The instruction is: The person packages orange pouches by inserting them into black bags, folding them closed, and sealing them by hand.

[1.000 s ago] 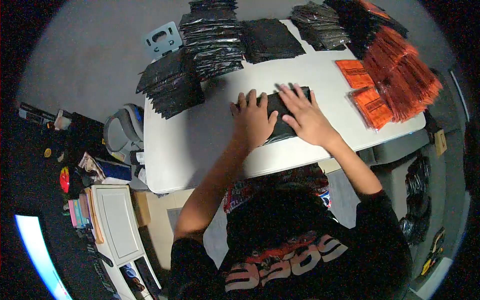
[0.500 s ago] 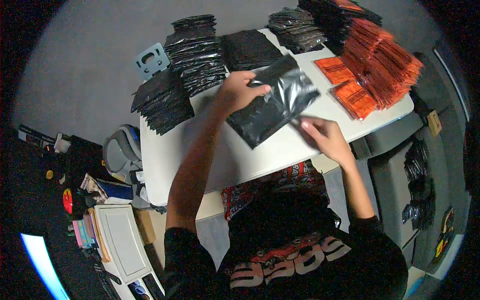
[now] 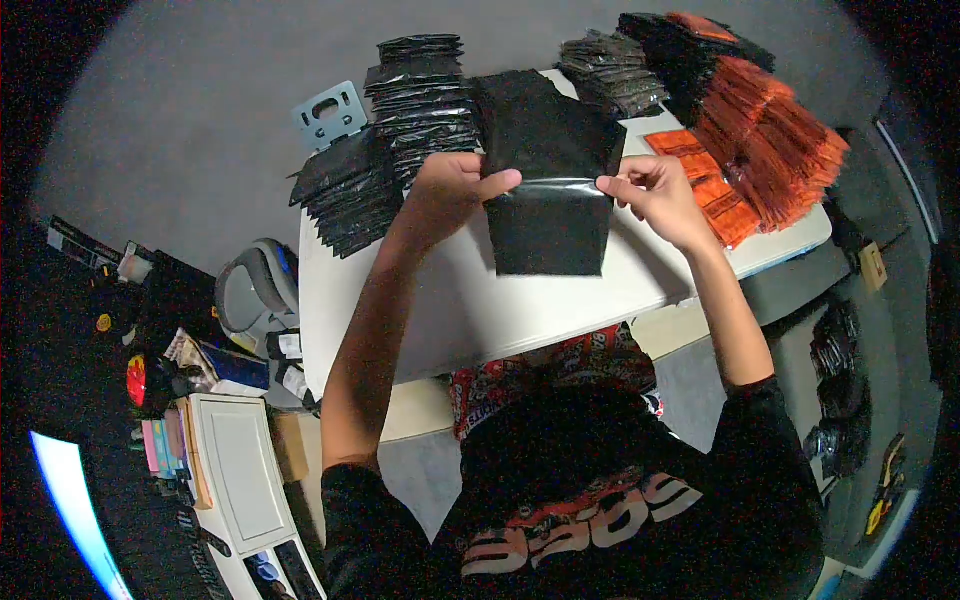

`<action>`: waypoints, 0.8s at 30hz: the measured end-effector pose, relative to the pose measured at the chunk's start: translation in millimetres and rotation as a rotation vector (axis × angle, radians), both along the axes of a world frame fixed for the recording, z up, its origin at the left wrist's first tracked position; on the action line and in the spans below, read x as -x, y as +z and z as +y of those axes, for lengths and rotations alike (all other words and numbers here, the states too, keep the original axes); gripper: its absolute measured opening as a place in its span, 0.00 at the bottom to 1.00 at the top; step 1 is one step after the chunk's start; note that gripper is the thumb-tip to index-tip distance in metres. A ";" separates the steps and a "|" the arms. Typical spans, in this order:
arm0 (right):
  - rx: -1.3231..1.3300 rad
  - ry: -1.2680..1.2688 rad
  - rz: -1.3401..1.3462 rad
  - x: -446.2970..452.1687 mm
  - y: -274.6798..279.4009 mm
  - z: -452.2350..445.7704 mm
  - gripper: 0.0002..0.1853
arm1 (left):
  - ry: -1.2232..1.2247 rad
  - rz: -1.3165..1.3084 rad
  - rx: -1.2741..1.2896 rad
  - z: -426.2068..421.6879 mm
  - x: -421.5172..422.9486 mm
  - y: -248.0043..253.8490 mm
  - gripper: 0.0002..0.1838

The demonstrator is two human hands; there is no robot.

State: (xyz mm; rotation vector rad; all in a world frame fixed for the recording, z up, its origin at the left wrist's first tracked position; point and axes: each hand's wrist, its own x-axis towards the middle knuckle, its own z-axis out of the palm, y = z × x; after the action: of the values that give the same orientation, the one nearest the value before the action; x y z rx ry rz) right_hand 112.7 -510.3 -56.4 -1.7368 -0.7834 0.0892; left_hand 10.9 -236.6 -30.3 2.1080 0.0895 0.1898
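Note:
A flat black packet (image 3: 550,238) with a shiny clear-plastic strip across it is stretched between my two hands over the white table (image 3: 440,320). My left hand (image 3: 452,192) pinches the strip's left end, thumb on top. At the right end, my right hand (image 3: 662,198) grips it between thumb and fingers. The lower half of the packet hangs toward me. Behind it a black stack (image 3: 530,95) merges with its upper edge, so I cannot tell where one ends. Orange packets (image 3: 725,205) in clear plastic lie just right of my right hand.
Fanned black packets (image 3: 345,190) and a taller black pile (image 3: 415,100) stand at the left, near a grey metal plate (image 3: 330,115). Grey-black packets (image 3: 610,75) and a large orange pile (image 3: 775,140) fill the back right. A grey chair (image 3: 250,300) stands left of the table.
The packet has turned from slanted to straight in front of me. My right hand has moved up to grip its right side, and the shiny plastic is now a taut narrow strip.

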 end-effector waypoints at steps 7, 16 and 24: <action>0.226 0.123 -0.086 -41.7 -6.6 6.3 0.19 | -0.070 -0.034 0.052 8.1 -11.3 -16.6 0.19; 0.187 -0.005 -0.751 -14.9 -43.8 3.9 0.09 | -0.257 -0.925 -0.631 29.3 -9.3 -96.9 0.19; 0.420 0.193 -0.806 20.9 -101.5 -28.5 0.09 | -0.337 -0.365 -0.662 -5.7 72.8 -126.3 0.23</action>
State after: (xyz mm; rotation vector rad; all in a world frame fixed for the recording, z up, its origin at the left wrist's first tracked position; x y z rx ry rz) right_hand 91.7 -538.8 -157.9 -2.1011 -1.6087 -0.3652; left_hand -62.0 -242.3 -156.6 2.6549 -0.6198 0.4416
